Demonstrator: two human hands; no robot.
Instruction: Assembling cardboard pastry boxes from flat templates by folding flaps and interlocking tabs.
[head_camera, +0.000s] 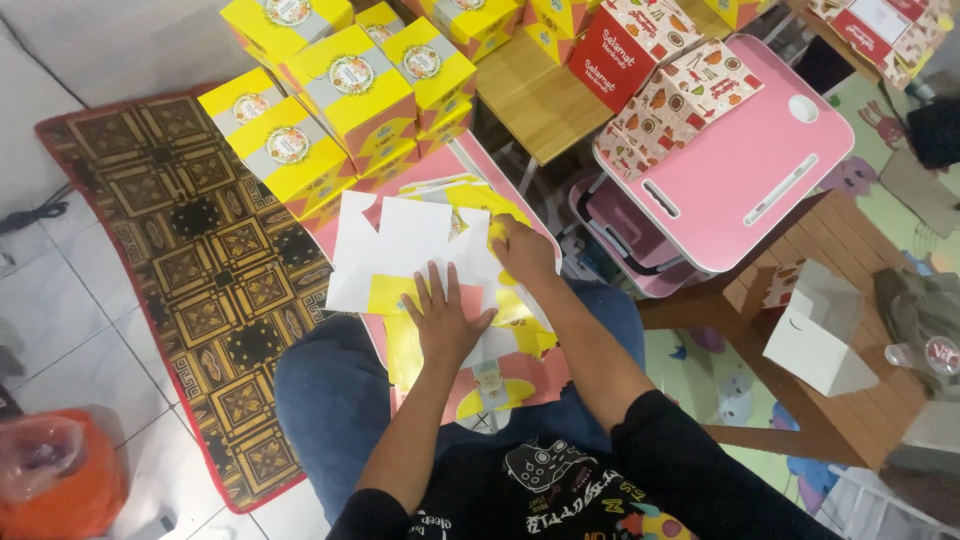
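Observation:
A flat, unfolded cardboard box blank (400, 245), white inside with yellow flaps, lies across my lap and a pink board (470, 165). My left hand (443, 318) rests flat on it, fingers spread, pressing it down. My right hand (522, 248) pinches a yellow flap at the blank's far right edge, fingers closed on the card. More flat yellow and pink printed blanks (500, 385) lie underneath, over my jeans.
Several assembled yellow boxes (330, 100) are stacked ahead on a patterned brown and gold mat (200, 270). A pink folding lap table (745, 165) stands to the right with red patterned boxes (640, 50). A white open box (820, 330) sits on a wooden table; an orange bag (55, 480) lies lower left.

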